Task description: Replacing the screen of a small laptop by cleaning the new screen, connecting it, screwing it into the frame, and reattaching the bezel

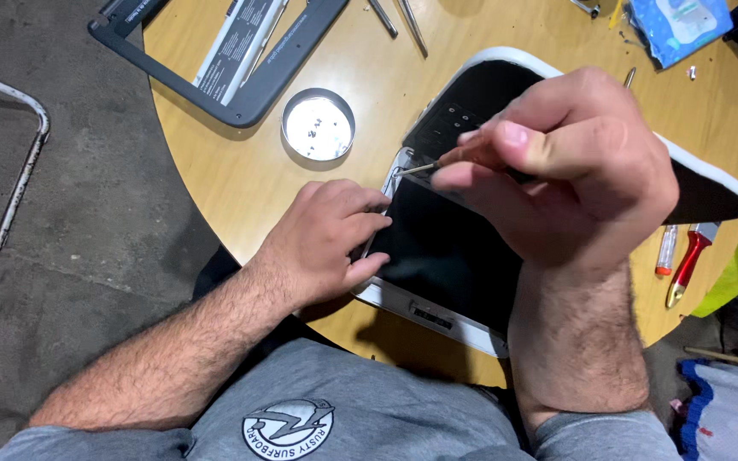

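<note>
I've got the laptop (450, 248) lying open near the table's 6 o'clock edge, white shell, screen half flat toward me, its glass dark and bare of its frame, a pale strip running along the near edge. The keyboard half tilts up at 1 o'clock, black inside with a white rim. My left hand (326, 243) lies flat on the screen's 9 o'clock edge, fingers spread across the corner. My right hand (574, 162) pinches a thin screwdriver (437, 165), reddish handle, its metal shaft pointing toward 9 o'clock, tip at the hinge bracket on the screen's far left corner, just above my left fingertips.
</note>
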